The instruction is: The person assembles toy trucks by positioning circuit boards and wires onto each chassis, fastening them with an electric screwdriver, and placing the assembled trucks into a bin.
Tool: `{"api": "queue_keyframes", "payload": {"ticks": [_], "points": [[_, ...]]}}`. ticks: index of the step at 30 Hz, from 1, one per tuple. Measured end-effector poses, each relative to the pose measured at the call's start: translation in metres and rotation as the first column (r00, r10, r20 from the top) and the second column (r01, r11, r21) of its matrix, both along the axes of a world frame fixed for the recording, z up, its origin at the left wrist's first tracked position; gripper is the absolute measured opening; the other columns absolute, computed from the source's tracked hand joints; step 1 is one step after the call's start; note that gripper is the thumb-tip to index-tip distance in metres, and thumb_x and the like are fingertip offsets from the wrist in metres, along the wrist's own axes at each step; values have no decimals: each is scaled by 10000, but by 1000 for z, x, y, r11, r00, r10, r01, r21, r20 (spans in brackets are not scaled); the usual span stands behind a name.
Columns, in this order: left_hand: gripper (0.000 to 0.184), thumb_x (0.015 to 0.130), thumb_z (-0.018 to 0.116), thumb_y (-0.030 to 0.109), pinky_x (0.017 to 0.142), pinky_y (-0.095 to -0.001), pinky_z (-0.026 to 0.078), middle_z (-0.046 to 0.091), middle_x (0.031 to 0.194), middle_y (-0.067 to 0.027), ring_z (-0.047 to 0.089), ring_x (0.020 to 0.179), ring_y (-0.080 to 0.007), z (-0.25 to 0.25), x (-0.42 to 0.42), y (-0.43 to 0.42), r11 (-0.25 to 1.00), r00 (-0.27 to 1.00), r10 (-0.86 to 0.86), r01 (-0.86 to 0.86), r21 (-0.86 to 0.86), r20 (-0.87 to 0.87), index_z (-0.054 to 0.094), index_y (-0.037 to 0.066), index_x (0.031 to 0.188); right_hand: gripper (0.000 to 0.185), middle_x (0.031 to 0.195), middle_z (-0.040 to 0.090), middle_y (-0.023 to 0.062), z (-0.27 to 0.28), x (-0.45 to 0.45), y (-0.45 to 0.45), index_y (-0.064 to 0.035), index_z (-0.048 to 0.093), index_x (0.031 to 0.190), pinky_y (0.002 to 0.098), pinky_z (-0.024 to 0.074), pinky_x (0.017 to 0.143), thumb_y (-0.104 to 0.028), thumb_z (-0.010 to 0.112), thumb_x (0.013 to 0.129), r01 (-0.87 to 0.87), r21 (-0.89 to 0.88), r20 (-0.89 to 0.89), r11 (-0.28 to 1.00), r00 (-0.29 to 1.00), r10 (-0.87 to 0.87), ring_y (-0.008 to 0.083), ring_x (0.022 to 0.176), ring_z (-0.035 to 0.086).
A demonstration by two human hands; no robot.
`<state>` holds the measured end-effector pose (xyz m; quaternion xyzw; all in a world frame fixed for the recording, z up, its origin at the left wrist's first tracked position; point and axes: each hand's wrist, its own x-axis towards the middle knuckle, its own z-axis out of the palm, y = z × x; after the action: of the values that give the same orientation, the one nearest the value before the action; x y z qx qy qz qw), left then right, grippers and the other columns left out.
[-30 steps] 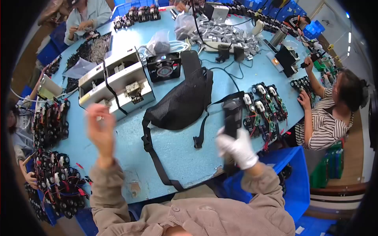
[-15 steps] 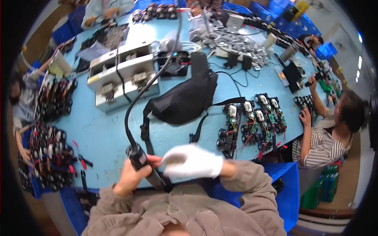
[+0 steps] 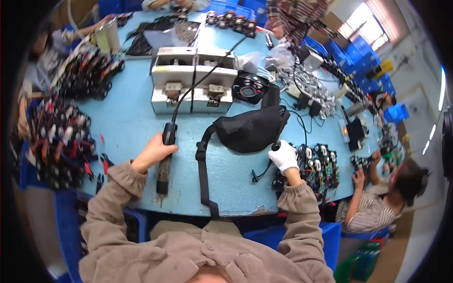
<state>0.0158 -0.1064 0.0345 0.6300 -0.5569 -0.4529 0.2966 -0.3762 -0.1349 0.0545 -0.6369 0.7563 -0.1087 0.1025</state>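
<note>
My left hand [image 3: 156, 152], bare, is wrapped round the upper body of a corded electric screwdriver [image 3: 164, 175]. The screwdriver stands nearly upright over the table near its front edge, bit down, its cable rising from the top. In a white glove, my right hand [image 3: 284, 158] is closed at the right end of a black waist bag [image 3: 250, 129]. A small dark piece shows at its fingertips; whether that is bag strap or part of an assembly I cannot tell. Wheeled black assemblies [image 3: 321, 165] with green boards and wires lie beside that hand, which partly covers the nearest.
A white metal box with two feeders [image 3: 193, 89] stands behind the screwdriver, with a black fan [image 3: 250, 87] beside it. Piles of wheeled assemblies [image 3: 59, 141] sit at left. Metal parts [image 3: 306, 85] lie at back right. A co-worker [image 3: 387, 188] handles parts at right.
My hands, close together near my body before, are now apart. The screwdriver has moved out over the table, and the gloved hand has reached right to the bag's end. The view has also shifted.
</note>
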Motion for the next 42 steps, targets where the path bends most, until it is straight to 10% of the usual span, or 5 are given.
{"api": "queue_keyframes", "payload": {"ticks": [10, 16, 30, 35, 42], "points": [[701, 718, 712, 271, 680, -405, 473, 581, 887, -196, 584, 806, -332, 145, -14, -10, 278, 939, 304, 74, -958, 160, 328, -35, 1219, 170, 770, 599, 54, 77, -36, -13, 15, 596, 847, 282, 464, 596, -68, 500, 733, -70, 46, 712, 996, 702, 16, 162, 662, 580], [449, 742, 670, 244, 729, -410, 465, 572, 955, -149, 564, 876, -303, -2, -106, -18, 818, 810, 137, 233, -527, 571, 483, 25, 1087, 388, 796, 544, 103, 80, -28, -29, 56, 502, 1033, 315, 493, 568, 23, 417, 656, 74, 134, 920, 988, 362, -151, 204, 620, 555], [205, 669, 678, 136, 699, -401, 452, 571, 742, -180, 530, 767, -343, -9, -114, -40, 877, 918, -18, 205, -435, 396, 556, -14, 739, 197, 558, 390, -63, 130, -6, -51, -134, 492, 757, 216, 242, 389, -290, 501, 876, -92, 340, 932, 936, 164, -322, 53, 407, 314], [130, 792, 626, 91, 525, -285, 465, 592, 666, -72, 563, 562, -152, 36, -109, -47, 945, 759, 69, 159, 286, -648, 581, -27, 762, 185, 561, 381, -77, 161, -18, -50, -140, 480, 767, 217, 238, 377, -270, 491, 898, -66, 185, 978, 981, 109, -177, 41, 401, 304], [126, 828, 600, 83, 644, -332, 500, 574, 813, -117, 595, 678, -178, 126, -108, -28, 855, 800, 1, 311, 416, -601, 543, -30, 838, 250, 537, 353, -82, 203, -3, -23, -127, 471, 710, 211, 220, 346, -290, 542, 885, -102, 167, 969, 981, 202, -144, 35, 368, 278]]}}
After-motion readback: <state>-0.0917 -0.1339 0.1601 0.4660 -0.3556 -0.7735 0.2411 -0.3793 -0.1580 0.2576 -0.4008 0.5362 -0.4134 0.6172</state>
